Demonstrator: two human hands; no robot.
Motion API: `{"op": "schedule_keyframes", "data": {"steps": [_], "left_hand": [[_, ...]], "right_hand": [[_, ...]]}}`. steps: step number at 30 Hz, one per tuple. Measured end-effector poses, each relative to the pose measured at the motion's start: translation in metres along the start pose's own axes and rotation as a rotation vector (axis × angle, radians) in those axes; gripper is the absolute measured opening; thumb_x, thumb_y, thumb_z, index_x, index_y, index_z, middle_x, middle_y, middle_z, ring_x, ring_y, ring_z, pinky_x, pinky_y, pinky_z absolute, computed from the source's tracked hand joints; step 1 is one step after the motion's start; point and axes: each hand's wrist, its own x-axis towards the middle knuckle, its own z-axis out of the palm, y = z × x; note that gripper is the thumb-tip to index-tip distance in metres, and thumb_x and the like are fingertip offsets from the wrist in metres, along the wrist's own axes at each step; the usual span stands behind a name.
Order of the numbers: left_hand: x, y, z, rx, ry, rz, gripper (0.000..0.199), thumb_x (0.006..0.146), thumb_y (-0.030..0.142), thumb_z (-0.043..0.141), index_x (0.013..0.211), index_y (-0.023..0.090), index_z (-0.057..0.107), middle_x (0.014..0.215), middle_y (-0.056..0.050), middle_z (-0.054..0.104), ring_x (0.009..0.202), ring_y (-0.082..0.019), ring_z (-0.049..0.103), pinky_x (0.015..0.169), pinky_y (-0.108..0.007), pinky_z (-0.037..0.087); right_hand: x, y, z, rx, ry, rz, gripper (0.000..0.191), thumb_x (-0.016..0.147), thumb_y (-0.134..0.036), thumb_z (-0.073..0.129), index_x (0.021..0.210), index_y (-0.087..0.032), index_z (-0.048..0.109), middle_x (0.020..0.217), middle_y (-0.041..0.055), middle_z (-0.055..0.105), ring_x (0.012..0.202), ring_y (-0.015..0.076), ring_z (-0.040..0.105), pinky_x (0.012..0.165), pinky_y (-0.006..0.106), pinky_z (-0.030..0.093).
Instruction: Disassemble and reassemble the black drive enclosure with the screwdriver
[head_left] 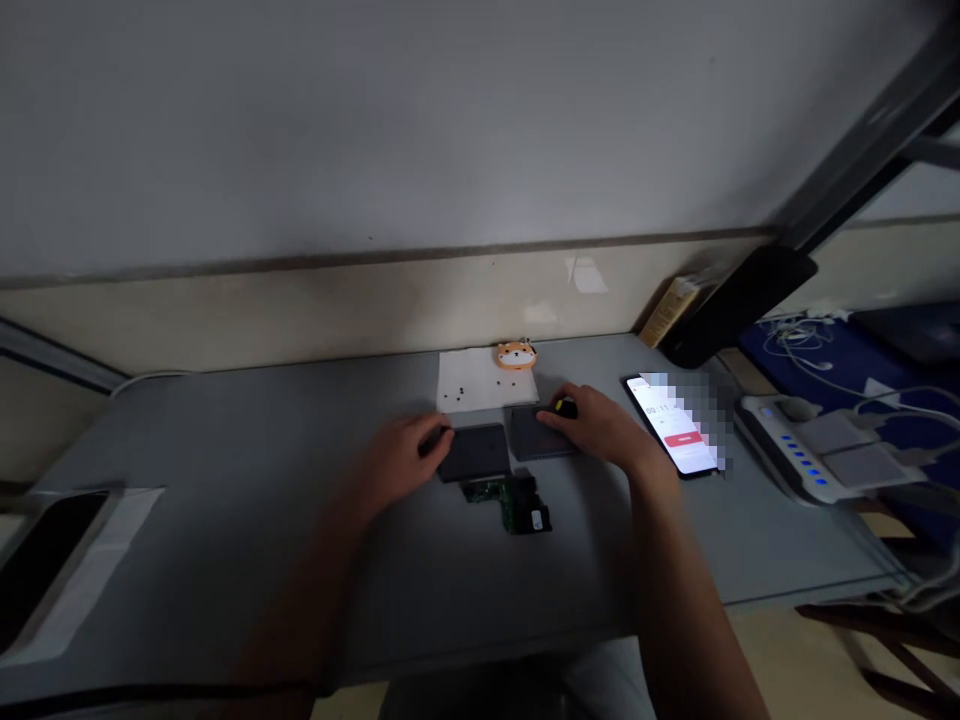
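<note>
My left hand (409,455) is closed at the left edge of a dark flat rectangular case piece (476,452), thumb and fingers together at its corner. To the right lies a second dark flat case piece (536,435). Over its right side, my right hand (596,420) curls its fingers round a small black-and-yellow object (564,407), mostly hidden; the thumb reaches onto the case piece. Just in front of both pieces lies a green circuit board (510,505) with a black part and a white label. Several tiny dark screws (460,392) sit on a white paper sheet (480,395) behind.
An orange dog-face case (517,354) rests on the paper's back edge. Right of my right hand lies a lit phone (675,430), then a power strip (787,450) with plugs and cables. A black long object (739,305) leans at the back right. A dark tablet-like object (56,560) lies left.
</note>
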Motion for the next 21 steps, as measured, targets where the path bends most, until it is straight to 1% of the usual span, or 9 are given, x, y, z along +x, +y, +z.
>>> {"op": "schedule_keyframes", "data": {"steps": [2,6,11,16,21], "left_hand": [[0.0022,-0.0047,0.0034,-0.053,-0.038,-0.074,0.034,0.096,0.044,0.045,0.089,0.023,0.07,0.071,-0.001,0.065,0.064,-0.018,0.06,0.063,-0.029,0.044],[0.0053,-0.007,0.0043,-0.106,0.009,-0.133,0.029,0.09,0.042,0.046,0.086,0.023,0.066,0.074,0.0,0.067,0.065,-0.017,0.059,0.065,-0.028,0.044],[0.0069,-0.0088,0.0048,-0.139,0.059,-0.148,0.027,0.091,0.041,0.045,0.087,0.023,0.065,0.077,-0.001,0.068,0.068,-0.017,0.061,0.068,-0.027,0.046],[0.0063,-0.0123,0.0096,-0.124,0.093,-0.109,0.025,0.093,0.038,0.047,0.087,0.023,0.066,0.079,-0.001,0.07,0.07,-0.017,0.061,0.069,-0.026,0.048],[0.0052,-0.0112,0.0095,-0.112,0.086,-0.115,0.026,0.095,0.037,0.045,0.087,0.023,0.065,0.08,-0.001,0.071,0.072,-0.018,0.064,0.069,-0.026,0.048]], "right_hand": [[-0.0004,-0.0021,-0.0004,-0.005,-0.017,0.015,0.027,0.095,-0.049,0.066,0.106,-0.024,0.07,0.107,0.0099,0.076,0.096,0.0266,0.07,0.078,0.035,0.049],[0.001,-0.0048,0.0019,-0.018,-0.001,-0.007,0.03,0.096,-0.051,0.064,0.106,-0.024,0.07,0.11,0.0102,0.076,0.101,0.0269,0.071,0.08,0.034,0.049],[0.0044,-0.0068,0.0054,-0.015,-0.012,-0.058,0.03,0.099,-0.051,0.059,0.103,-0.023,0.07,0.104,0.0094,0.078,0.095,0.0249,0.071,0.076,0.032,0.048],[0.0064,-0.0069,0.0068,-0.017,0.012,-0.063,0.03,0.098,-0.051,0.059,0.1,-0.024,0.071,0.102,0.0098,0.078,0.093,0.0258,0.071,0.075,0.034,0.048],[0.0077,-0.0055,0.0072,-0.033,0.02,-0.076,0.032,0.098,-0.052,0.058,0.1,-0.024,0.073,0.099,0.0096,0.078,0.089,0.0257,0.071,0.073,0.034,0.047]]}}
